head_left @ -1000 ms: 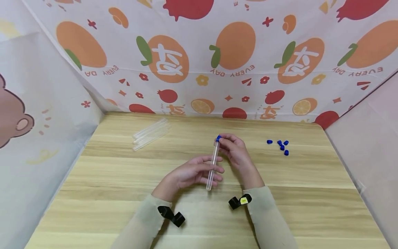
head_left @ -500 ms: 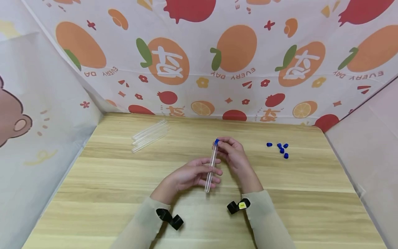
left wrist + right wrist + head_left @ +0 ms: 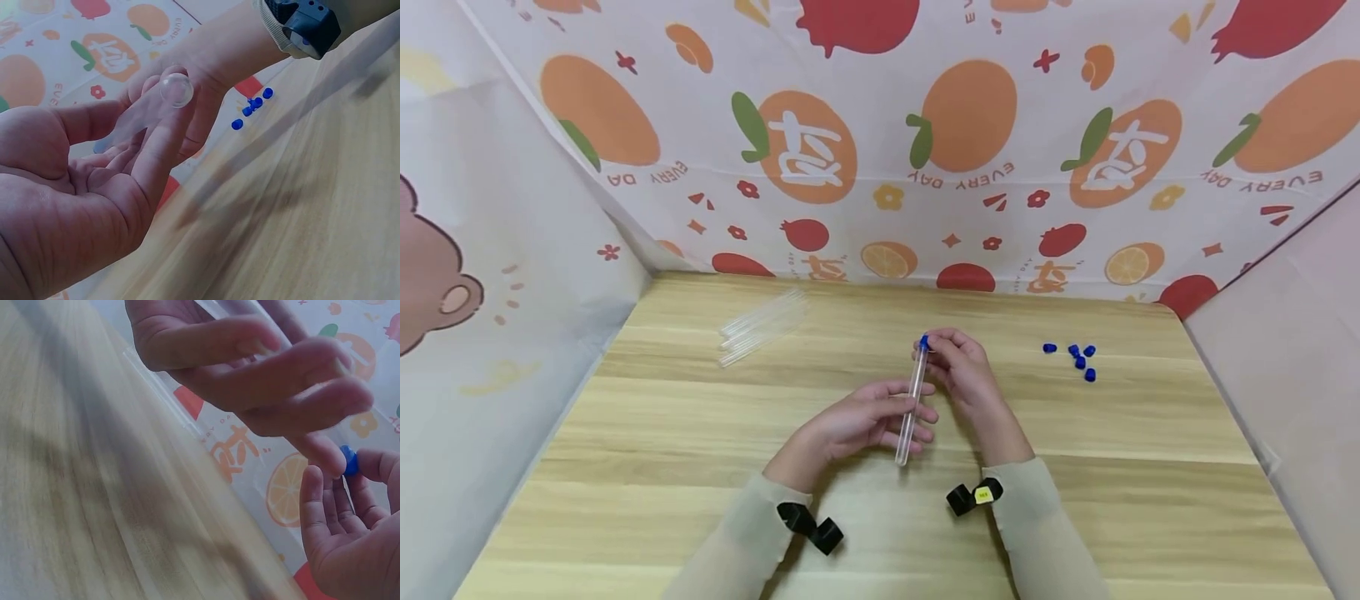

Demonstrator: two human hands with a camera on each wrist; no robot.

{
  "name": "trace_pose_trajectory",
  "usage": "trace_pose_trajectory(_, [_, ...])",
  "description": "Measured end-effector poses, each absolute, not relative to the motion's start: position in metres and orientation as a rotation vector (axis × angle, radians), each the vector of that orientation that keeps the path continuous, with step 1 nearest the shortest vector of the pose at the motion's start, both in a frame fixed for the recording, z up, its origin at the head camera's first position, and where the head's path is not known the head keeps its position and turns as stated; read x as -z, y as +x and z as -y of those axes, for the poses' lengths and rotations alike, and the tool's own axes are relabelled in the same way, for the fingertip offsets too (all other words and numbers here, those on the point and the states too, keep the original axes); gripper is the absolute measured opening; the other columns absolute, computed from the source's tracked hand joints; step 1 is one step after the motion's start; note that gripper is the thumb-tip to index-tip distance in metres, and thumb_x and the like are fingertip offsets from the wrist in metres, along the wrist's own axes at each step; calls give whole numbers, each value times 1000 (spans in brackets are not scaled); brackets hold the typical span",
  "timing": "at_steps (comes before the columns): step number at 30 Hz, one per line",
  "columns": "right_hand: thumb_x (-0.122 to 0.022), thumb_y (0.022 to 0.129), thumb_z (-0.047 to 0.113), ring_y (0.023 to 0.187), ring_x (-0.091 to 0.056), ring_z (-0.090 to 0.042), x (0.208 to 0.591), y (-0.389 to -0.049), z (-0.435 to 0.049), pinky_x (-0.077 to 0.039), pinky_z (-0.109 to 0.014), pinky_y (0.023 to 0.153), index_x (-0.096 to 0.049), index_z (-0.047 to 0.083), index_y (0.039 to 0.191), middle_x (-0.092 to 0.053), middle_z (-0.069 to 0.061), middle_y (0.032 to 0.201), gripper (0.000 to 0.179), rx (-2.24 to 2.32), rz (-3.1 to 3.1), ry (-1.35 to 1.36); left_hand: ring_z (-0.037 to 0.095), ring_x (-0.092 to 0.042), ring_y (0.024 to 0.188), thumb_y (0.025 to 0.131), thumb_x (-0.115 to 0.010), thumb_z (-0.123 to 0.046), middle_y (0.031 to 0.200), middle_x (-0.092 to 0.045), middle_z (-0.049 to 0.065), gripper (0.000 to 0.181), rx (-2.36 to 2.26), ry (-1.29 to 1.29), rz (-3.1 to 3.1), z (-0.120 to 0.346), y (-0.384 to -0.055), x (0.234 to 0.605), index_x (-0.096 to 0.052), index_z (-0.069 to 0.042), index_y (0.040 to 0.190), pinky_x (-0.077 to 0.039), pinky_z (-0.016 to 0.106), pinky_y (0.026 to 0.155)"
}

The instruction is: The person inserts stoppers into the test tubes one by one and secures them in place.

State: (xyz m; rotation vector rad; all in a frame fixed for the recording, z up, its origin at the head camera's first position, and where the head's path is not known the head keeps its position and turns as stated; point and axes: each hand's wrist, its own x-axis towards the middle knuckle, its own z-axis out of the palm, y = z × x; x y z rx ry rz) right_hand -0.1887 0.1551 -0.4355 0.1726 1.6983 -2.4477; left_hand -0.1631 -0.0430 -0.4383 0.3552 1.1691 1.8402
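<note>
A clear test tube [image 3: 910,417] leans slightly above the table, its rounded end toward me. My left hand [image 3: 868,421] pinches its middle between thumb and fingers. At the tube's far end sits a blue cap [image 3: 924,342], which the thumb and fingers of my right hand [image 3: 970,375] pinch. In the left wrist view the round tube end [image 3: 177,91] lies over the fingers. From the right wrist the blue cap [image 3: 349,460] shows between thumb and fingers; how deep it sits on the tube is hidden.
Several clear tubes [image 3: 763,329] lie side by side at the back left of the wooden table [image 3: 625,467]. Several loose blue caps [image 3: 1080,362] are scattered at the right. A fruit-print cloth [image 3: 887,150] hangs behind the table's far edge.
Both hands stay around the tube and cap, shifting only slightly in view. The right fingers have moved a little about the cap. The loose tubes and caps lie as before.
</note>
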Motion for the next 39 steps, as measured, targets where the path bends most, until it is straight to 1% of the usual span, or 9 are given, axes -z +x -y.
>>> trace_pose_trajectory(6, [-61, 99, 13, 94, -69, -19, 435, -188, -157, -59, -31, 90, -65, 6, 102, -72, -8, 102, 9, 2457, -1695, 155, 24, -71, 99, 107, -45, -17, 114, -68, 11, 50, -1857, 359, -1185, 44, -164, 439, -31, 5, 150, -59, 45, 90])
trace_pose_trajectory(12, [-61, 100, 13, 94, -70, -18, 435, -189, -157, -59, -29, 90, -66, 6, 101, -73, -8, 101, 9, 2478, -1653, 179, 24, -72, 99, 107, -43, -16, 115, -68, 11, 49, -1850, 347, -1187, 44, -162, 437, -31, 4, 151, -59, 45, 90])
trace_pose_trajectory(17, [-64, 98, 12, 96, -71, -19, 434, -189, -156, -58, -29, 92, -68, 5, 102, -73, -9, 105, 9, 2526, -1606, 217, 25, -72, 99, 107, -43, -17, 115, -68, 12, 50, -1850, 339, -1179, 44, -163, 434, -31, 4, 151, -60, 42, 87])
trace_pose_trajectory(24, [-64, 98, 12, 101, -70, -19, 435, -190, -154, -57, -28, 94, -68, 3, 110, -73, -9, 109, 15, 2547, -1521, 238, 25, -72, 99, 107, -43, -17, 115, -67, 13, 50, -1858, 324, -1164, 45, -164, 433, -32, 4, 151, -61, 41, 86])
trace_pose_trajectory(32, [-66, 96, 12, 95, -70, -16, 437, -192, -156, -58, -25, 89, -69, 2, 107, -73, -9, 104, 15, 2542, -1509, 263, 24, -72, 97, 108, -42, -16, 114, -67, 12, 49, -1876, 333, -1157, 45, -165, 435, -32, 5, 151, -61, 40, 86])
trace_pose_trajectory(35, [-66, 96, 12, 94, -69, -16, 438, -192, -157, -58, -24, 87, -70, 2, 107, -73, -9, 104, 15, 2531, -1528, 263, 23, -72, 96, 108, -42, -16, 113, -67, 11, 48, -1878, 328, -1157, 44, -165, 436, -34, 5, 150, -61, 40, 85])
trace_pose_trajectory(39, [-66, 96, 12, 96, -69, -17, 437, -193, -158, -58, -25, 88, -70, 1, 108, -72, -11, 106, 16, 2537, -1540, 262, 22, -72, 94, 108, -43, -17, 113, -68, 9, 49, -1885, 322, -1157, 43, -165, 436, -34, 5, 150, -62, 38, 82])
